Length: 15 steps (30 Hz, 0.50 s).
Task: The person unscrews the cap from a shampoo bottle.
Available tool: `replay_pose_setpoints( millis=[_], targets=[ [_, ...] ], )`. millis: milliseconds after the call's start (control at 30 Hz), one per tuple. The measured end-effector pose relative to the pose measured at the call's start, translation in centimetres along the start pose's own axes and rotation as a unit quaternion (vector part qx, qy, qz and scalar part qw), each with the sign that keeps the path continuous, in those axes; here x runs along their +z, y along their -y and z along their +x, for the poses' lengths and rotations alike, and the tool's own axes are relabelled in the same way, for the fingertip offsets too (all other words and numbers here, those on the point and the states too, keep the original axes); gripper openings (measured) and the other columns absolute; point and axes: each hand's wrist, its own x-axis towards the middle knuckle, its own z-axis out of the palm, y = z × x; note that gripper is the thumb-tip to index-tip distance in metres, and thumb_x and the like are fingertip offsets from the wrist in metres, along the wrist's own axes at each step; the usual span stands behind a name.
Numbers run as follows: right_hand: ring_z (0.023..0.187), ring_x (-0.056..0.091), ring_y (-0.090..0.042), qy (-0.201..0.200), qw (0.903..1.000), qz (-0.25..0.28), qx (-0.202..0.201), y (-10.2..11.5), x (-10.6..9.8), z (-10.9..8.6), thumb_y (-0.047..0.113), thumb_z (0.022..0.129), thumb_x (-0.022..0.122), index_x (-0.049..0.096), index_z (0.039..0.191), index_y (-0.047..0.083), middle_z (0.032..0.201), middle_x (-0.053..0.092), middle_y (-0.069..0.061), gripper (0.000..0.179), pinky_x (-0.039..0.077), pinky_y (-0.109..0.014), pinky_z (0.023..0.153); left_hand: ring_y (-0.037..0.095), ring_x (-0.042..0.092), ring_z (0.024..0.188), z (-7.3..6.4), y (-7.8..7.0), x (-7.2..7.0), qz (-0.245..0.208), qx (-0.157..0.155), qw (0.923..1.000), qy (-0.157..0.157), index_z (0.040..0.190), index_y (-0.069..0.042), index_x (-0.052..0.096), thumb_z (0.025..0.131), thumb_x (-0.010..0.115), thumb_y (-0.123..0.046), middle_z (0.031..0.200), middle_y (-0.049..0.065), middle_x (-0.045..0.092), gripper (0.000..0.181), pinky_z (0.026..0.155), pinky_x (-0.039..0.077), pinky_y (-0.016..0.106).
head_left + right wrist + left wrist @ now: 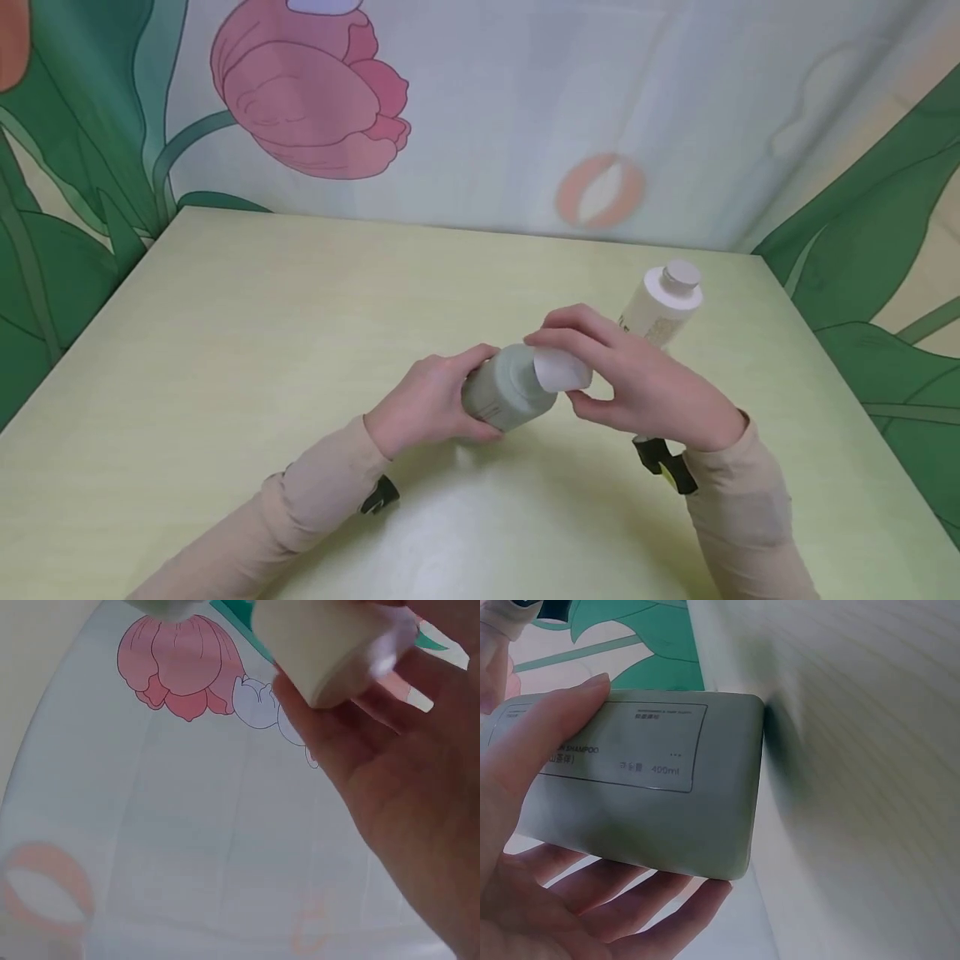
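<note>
My left hand point(427, 404) grips a grey-green shampoo bottle point(510, 392), tilted with its top toward the right. In the left wrist view the thumb lies over the printed label of the shampoo bottle point(649, 817), and the other fingers are below it. My right hand point(641, 383) holds a white cap point(561, 370) between thumb and fingers at the bottle's top end. The right wrist view shows the cap point(322, 652) beside the bottle's blurred shoulder point(172, 607), with backdrop visible between them.
A white bottle point(663, 304) with a round lid stands behind my right hand, its lower part hidden. The pale table point(300, 283) meets a curtain with flower prints point(480, 108) at the back. Black wrist mounts point(663, 464) sit under both sleeves.
</note>
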Motion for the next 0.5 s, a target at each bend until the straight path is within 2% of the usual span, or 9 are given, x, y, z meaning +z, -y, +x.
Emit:
replay_pose_setpoints(
  millis=[100, 200, 300, 433, 500],
  targets=[
    [0.107, 0.054, -0.014, -0.028, 0.9995, 0.011, 0.009, -0.1, -0.3, 0.3, 0.002, 0.078, 0.073, 0.053, 0.130, 0.007, 0.122, 0.052, -0.005, 0.056, 0.048, -0.021, 0.090, 0.018, 0.067, 0.095, -0.1, 0.2, -0.4, -0.012, -0.008, 0.9999, 0.000, 0.124, -0.017, 0.054, 0.063, 0.089, -0.024, 0.107, 0.002, 0.071, 0.070, 0.084, 0.053, 0.034],
    [0.108, 0.055, -0.013, -0.057, 0.9976, 0.033, 0.019, -0.4, -0.2, 0.5, 0.007, 0.076, 0.079, 0.056, 0.128, 0.006, 0.120, 0.056, -0.005, 0.057, 0.045, -0.017, 0.093, 0.020, 0.067, 0.101, -0.3, 0.7, -0.8, -0.039, -0.026, 0.9988, 0.013, 0.122, -0.017, 0.054, 0.063, 0.090, -0.023, 0.112, 0.003, 0.070, 0.070, 0.088, 0.053, 0.038],
    [0.110, 0.055, -0.011, -0.078, 0.9930, 0.081, 0.035, -0.9, 0.0, 0.6, 0.003, 0.075, 0.079, 0.055, 0.128, 0.005, 0.121, 0.059, -0.004, 0.058, 0.043, -0.016, 0.098, 0.021, 0.067, 0.105, -0.7, 1.1, -1.3, -0.067, -0.035, 0.9969, 0.024, 0.120, -0.018, 0.054, 0.062, 0.091, -0.023, 0.116, 0.001, 0.069, 0.069, 0.090, 0.052, 0.040],
    [0.115, 0.054, -0.011, -0.084, 0.9823, 0.154, 0.065, -1.7, 0.6, 0.8, -0.006, 0.077, 0.072, 0.047, 0.133, 0.004, 0.127, 0.055, -0.007, 0.062, 0.043, -0.021, 0.105, 0.024, 0.066, 0.109, -1.3, 1.5, -2.8, -0.084, -0.038, 0.9956, 0.017, 0.122, -0.020, 0.053, 0.063, 0.090, -0.024, 0.119, 0.000, 0.068, 0.070, 0.093, 0.051, 0.044],
    [0.116, 0.053, -0.010, -0.073, 0.9801, 0.166, 0.080, -2.0, 1.0, 1.1, -0.006, 0.079, 0.070, 0.044, 0.136, 0.006, 0.130, 0.053, -0.007, 0.064, 0.045, -0.023, 0.103, 0.025, 0.064, 0.111, -1.7, 1.9, -3.9, -0.090, -0.044, 0.9950, 0.004, 0.125, -0.020, 0.052, 0.064, 0.090, -0.024, 0.122, 0.000, 0.066, 0.072, 0.095, 0.050, 0.047]
  ],
)
